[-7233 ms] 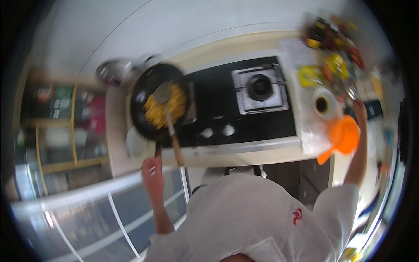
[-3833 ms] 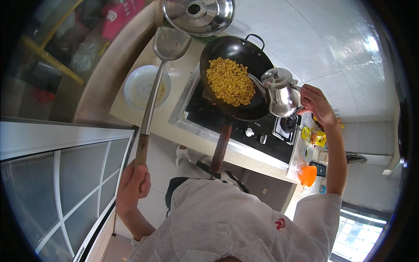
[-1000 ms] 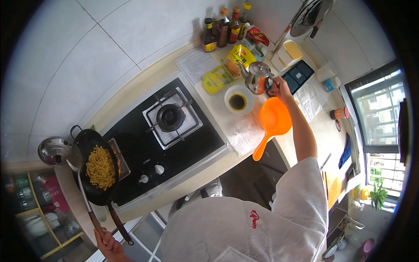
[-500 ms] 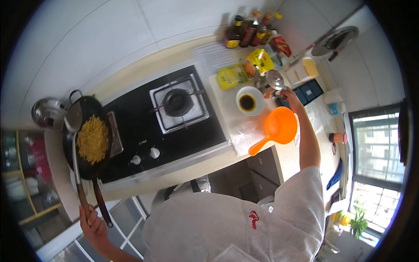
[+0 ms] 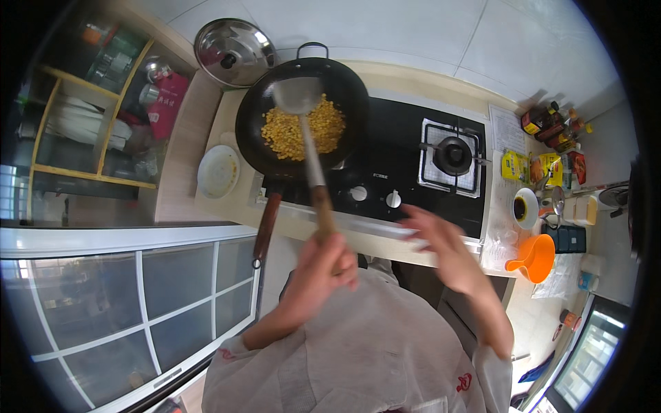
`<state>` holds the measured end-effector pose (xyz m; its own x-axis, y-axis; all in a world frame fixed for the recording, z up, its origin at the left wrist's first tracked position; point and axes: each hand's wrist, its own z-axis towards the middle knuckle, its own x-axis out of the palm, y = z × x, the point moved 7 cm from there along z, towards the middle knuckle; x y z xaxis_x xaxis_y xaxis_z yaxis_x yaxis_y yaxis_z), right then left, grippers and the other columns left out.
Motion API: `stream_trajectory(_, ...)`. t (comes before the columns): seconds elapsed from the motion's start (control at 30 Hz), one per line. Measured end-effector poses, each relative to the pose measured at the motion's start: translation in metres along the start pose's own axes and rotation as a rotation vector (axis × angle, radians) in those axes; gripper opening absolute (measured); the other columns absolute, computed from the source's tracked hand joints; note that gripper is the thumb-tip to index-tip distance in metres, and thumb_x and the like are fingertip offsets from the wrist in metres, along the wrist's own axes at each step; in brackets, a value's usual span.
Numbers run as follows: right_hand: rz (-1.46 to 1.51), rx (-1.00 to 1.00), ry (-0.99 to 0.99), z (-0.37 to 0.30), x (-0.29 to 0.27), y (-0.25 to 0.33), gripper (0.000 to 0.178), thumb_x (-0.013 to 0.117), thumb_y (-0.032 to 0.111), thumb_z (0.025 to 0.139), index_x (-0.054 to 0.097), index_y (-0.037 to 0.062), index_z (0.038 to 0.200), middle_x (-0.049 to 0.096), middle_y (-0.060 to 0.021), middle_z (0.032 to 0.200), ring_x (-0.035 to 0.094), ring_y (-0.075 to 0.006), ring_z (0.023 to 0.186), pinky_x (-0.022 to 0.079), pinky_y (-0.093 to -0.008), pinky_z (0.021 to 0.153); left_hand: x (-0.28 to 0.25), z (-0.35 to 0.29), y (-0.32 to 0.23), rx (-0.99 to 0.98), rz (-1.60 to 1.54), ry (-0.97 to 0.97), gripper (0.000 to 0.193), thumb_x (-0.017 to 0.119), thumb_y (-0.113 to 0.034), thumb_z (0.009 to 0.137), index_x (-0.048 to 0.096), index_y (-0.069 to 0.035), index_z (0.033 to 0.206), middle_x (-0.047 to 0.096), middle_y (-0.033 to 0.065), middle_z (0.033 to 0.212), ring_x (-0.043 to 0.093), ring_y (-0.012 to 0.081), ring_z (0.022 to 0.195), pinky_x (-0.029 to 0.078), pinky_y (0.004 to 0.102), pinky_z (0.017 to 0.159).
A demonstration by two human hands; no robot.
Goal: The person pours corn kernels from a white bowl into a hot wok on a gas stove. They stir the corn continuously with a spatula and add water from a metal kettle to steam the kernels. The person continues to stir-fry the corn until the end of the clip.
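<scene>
My left hand (image 5: pixel 318 275) is closed round the wooden handle of a spatula (image 5: pixel 311 148). Its broad metal blade is raised over the wok (image 5: pixel 251 138), above yellow corn-like kernels (image 5: pixel 282 138) spread on the wok's bottom. The wok's own wooden handle (image 5: pixel 268 224) points toward me, left of the spatula, and no hand is on it. My right hand (image 5: pixel 441 244), somewhat blurred, hangs in the air by the stove's front edge near a white knob (image 5: pixel 393 199). Its fingers are apart and nothing shows in them.
A steel lid (image 5: pixel 234 51) leans behind the wok, and a white plate (image 5: pixel 219 172) lies to its left. A bare burner (image 5: pixel 452 155) is on the right of the stove. Farther right are a bowl of dark sauce (image 5: pixel 520 208), an orange ladle-like scoop (image 5: pixel 536 258), and bottles (image 5: pixel 544 118).
My right hand has let go of the metal item by the sauce bowl and moved left to the stove's front. The view has swung left; the spatula blade remains above the wok.
</scene>
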<state>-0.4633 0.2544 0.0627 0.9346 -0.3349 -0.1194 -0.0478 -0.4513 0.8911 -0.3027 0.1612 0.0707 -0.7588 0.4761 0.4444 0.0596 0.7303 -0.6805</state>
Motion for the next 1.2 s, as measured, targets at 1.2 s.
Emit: stream_trajectory(1.2, -1.416, 0.292, 0.051, 0.164, 0.072, 0.218, 0.024, 0.061, 0.025, 0.08, 0.07, 0.0106, 0.097, 0.062, -0.0054, 0.065, 0.059, -0.0142, 0.049, 0.047, -0.0271, 0.042, -0.22, 0.075, 0.019, -0.241, 0.016, 0.255, 0.018, 0.058, -0.006, 0.082, 0.041, -0.009, 0.087, 0.043, -0.0007, 0.064, 0.041, 0.0073, 0.045, 0.034, 0.0251, 0.039)
